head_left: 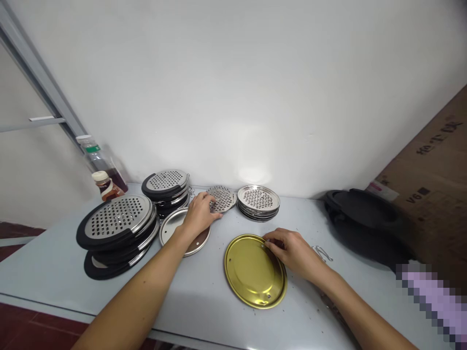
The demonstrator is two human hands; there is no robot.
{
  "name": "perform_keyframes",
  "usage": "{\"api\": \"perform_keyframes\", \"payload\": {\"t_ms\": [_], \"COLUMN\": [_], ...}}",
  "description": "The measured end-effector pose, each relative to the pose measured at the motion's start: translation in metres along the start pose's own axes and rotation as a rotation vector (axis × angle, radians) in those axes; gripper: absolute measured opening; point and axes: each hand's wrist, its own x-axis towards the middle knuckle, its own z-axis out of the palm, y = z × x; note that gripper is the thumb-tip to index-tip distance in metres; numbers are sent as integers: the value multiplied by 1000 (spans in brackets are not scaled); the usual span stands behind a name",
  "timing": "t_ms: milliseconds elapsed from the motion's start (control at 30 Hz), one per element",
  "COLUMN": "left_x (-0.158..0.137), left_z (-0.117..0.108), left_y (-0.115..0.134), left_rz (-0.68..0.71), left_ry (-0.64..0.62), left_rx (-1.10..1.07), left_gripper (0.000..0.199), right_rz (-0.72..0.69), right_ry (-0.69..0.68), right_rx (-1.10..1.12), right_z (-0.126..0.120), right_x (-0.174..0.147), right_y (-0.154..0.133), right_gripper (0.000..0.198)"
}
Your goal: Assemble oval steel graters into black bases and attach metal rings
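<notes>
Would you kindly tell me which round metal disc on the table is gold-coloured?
The shallow, round, golden metal disc touched by the right hand; the other round metal discs look silver.

- Gold disc (251, 272): metal, v. glossy, smooth
- Silver disc (169, 228): metal, shiny, smooth
- Grater plate (224, 198): metal, rough w/ raised teeth
- Grater stack (259, 200): bright metal, tops perf'd
- Front rimmed stack (118, 216): satin metal, rims matt blk, plastic- or rubber-like
- Worktop (193, 301): smooth, semi-gloss
- Wall (233, 73): smooth, slight sheen
- Carton (436, 165): cardbd, matt brn
</notes>
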Motion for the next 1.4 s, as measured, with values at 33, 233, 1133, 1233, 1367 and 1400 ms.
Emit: {"api": "perform_keyframes", "payload": {"t_ms": [33,233,1133,1233,1367,1400], "left_x": [-1,-3,-75,-77,-78,-77], "left_z": [-1,-4,-49,-44,-41,-41], "left_y": [1,5,71,71,71,71], "left_rz": [0,-5,512,546,507,484], "left_ry": [-1,5,-460,-477,-596,-630], "left_rx": [-1,-9,-38,-38,-128,-166], "left_gripper": [43,42,41,41,42,40], "right_rz": [1,3,101,79,71,75], "right_ry": [1,-7,84,70,61,57], "right_rx": [-3,-15,40,39,33,32], "right_z": [0,-2,-8,-4,-4,-4], "right_x": [0,0,3,3,3,2], "right_y": [0,-3,6,4,2,2], "right_gripper": [26,26,29,28,28,28]}}
